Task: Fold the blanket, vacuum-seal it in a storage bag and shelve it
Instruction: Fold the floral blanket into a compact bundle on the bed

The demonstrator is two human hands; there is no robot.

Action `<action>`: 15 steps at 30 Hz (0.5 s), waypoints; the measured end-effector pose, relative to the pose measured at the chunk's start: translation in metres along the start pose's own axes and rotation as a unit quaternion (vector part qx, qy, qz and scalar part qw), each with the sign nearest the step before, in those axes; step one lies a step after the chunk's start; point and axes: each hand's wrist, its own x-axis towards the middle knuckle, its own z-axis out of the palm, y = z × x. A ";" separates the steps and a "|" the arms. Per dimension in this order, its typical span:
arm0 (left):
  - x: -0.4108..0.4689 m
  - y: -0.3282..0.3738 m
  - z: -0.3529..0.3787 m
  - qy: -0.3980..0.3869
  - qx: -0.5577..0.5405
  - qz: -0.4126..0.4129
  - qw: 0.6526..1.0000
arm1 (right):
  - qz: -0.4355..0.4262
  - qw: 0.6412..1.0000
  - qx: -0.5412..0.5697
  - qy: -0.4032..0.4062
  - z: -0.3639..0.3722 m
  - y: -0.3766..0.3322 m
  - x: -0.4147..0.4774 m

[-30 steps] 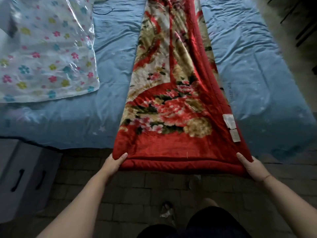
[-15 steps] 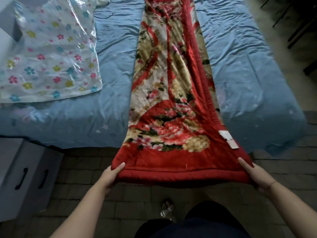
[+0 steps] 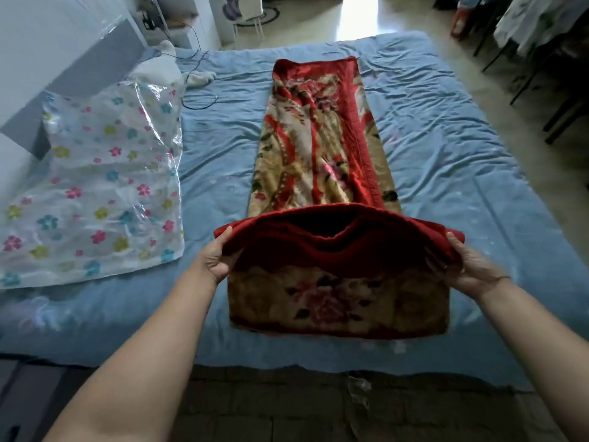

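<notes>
A long red and beige floral blanket [image 3: 318,148] lies as a narrow strip down the middle of the blue bed [image 3: 462,173]. Its near end is lifted and turned over toward the far end, so the underside faces me. My left hand [image 3: 215,260] grips the left corner of that raised red edge. My right hand [image 3: 468,266] grips the right corner. A clear storage bag [image 3: 95,193] printed with small coloured flowers lies flat on the bed to the left, apart from the blanket.
A grey box [image 3: 92,65] stands at the bed's far left behind the bag, with a white cloth and a dark cable [image 3: 197,100] beside it. Dark chairs or table legs [image 3: 548,90] stand on the floor at the right. Brick floor lies below the bed's near edge.
Both hands have lifted the blanket's near end from the bed's edge and carried it up and forward over the strip. The view has tilted up, showing the whole bed.
</notes>
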 end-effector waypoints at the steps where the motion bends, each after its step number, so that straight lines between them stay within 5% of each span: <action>1: 0.022 0.008 0.014 0.009 -0.007 0.005 1.000 | -0.004 1.000 -0.009 -0.002 0.012 -0.013 0.019; 10: 0.124 -0.004 0.055 0.073 0.128 -0.020 0.989 | 0.019 0.986 -0.156 0.052 0.033 -0.024 0.146; 15: 0.143 -0.068 -0.024 0.154 0.213 -0.060 0.963 | 0.026 0.913 -0.372 0.166 -0.016 0.026 0.151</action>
